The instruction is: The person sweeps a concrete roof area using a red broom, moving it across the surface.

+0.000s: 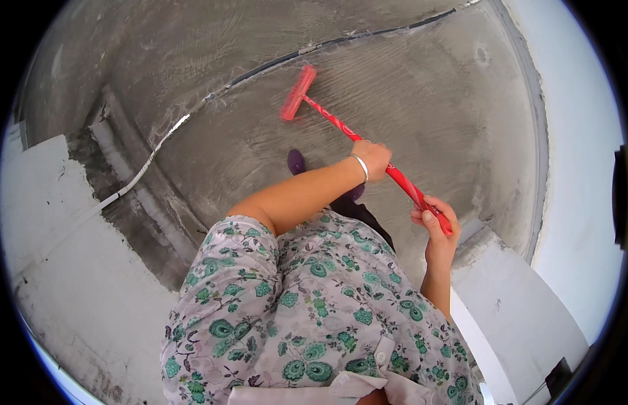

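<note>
A broom with a red bristled head (298, 93) and a long red patterned handle (405, 183) slants across the middle of the view. My left hand (372, 159), with a silver bangle at the wrist, is closed round the handle's middle. Near the handle's end, my right hand (438, 223) holds it between thumb and fingers. The head is slightly blurred and lies over the rough grey concrete floor (420, 101), below a dark conduit (273, 63).
The conduit continues as a white pipe (147, 163) towards the left wall (81, 228). Broken plaster and a raised ledge (157, 223) lie at left. Walls stand at right (572, 126) and lower right (511, 288). My purple shoes (296, 162) are on the floor.
</note>
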Demonstrator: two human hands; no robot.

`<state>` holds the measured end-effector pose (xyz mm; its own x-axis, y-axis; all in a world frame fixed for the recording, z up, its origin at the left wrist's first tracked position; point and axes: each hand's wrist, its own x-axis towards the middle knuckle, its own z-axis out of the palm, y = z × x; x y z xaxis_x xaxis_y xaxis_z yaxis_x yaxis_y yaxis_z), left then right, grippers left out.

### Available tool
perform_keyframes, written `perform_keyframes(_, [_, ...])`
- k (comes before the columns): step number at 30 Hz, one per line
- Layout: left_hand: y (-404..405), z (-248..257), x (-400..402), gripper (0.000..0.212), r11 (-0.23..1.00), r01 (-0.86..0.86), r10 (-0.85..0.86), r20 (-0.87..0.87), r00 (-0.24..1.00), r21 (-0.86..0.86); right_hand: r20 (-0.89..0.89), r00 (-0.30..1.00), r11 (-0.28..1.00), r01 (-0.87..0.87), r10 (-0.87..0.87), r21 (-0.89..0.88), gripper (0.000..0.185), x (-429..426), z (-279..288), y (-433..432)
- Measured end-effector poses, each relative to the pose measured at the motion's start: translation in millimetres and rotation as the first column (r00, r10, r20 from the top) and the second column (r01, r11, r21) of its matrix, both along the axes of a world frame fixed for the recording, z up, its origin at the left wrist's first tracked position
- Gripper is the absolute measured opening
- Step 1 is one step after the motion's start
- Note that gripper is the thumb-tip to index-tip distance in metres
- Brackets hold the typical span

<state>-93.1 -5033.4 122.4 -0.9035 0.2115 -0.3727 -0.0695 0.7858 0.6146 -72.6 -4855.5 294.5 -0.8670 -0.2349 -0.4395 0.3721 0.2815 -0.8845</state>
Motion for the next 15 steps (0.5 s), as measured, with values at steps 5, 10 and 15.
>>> perform_keyframes(5, [1, -59, 1, 0.020, 0.971, 0.138, -0.098, 0.201, 0.975, -0.196, 0.310, 0.944, 0.974, 0.169, -0.115, -0.153, 0.036, 7, -71, 19])
perform_keyframes(10, [73, -96, -13, 0.022, 0.952, 0.259, -0.226, 0.194, 0.955, -0.165, 0.360, 0.899, 0.944, 0.309, -0.251, -0.113, 0.038, 14, -92, 83])
perform_keyframes(15, [229, -60, -37, 0.024, 0.939, 0.344, -0.342, 0.052, 0.938, -0.021, 0.151, 0.870, 0.882, 0.456, -0.470, 0.116, 0.035, 20, -36, 194])
